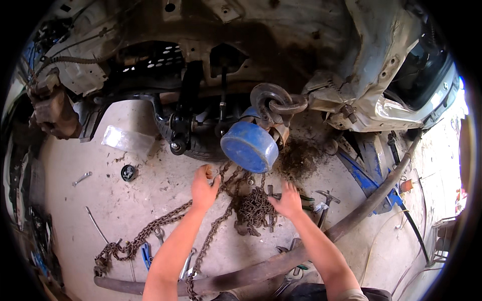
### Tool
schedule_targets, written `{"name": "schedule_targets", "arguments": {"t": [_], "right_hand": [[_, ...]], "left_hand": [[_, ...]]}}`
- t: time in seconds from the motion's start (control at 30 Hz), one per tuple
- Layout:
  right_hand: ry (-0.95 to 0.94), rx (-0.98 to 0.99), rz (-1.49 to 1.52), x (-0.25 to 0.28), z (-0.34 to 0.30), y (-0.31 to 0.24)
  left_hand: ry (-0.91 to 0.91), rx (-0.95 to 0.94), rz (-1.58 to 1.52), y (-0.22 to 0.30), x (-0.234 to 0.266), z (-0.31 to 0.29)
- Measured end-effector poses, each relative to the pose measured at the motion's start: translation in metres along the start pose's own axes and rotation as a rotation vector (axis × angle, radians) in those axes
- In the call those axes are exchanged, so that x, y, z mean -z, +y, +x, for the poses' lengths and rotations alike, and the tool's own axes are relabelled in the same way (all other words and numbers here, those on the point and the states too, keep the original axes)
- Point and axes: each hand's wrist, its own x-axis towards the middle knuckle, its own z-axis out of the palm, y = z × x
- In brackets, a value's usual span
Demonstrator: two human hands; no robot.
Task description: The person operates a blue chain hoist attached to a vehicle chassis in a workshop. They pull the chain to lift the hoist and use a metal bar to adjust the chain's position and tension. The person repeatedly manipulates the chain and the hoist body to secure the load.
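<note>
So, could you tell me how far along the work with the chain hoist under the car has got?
Done: the blue chain hoist already hangs by its hook from the car's underbody. In hand: the left hand grips a strand of rusty chain, while the right hand rests on the tangled chain pile. Left: much chain lies slack and knotted across the floor.

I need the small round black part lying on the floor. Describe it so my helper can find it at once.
Start at the blue chain hoist hanging under the car body, then look left across the concrete floor, past the clear plastic bag. The small round black part lies just below that bag. It alone is round and dark; the nearby spanner is long and shiny.
</note>
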Motion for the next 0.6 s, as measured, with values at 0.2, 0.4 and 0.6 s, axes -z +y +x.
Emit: {"name": "schedule_targets", "arguments": {"t": [0.2, 0.4, 0.6], "right_hand": [[-0.33, -0.138, 0.684, 0.044, 0.077, -0.019], [-0.574, 0.004, 0.943, 0.082, 0.088, -0.016], [-0.444, 0.38, 0.341, 0.039, 0.066, 0.017]], "left_hand": [[-0.235, 0.054, -0.106, 0.034, -0.02, -0.014], [-0.445, -0.049, 0.037, 0.092, -0.036, -0.015], [-0.333, 0.086, -0.179, 0.103, -0.077, -0.025]]}}
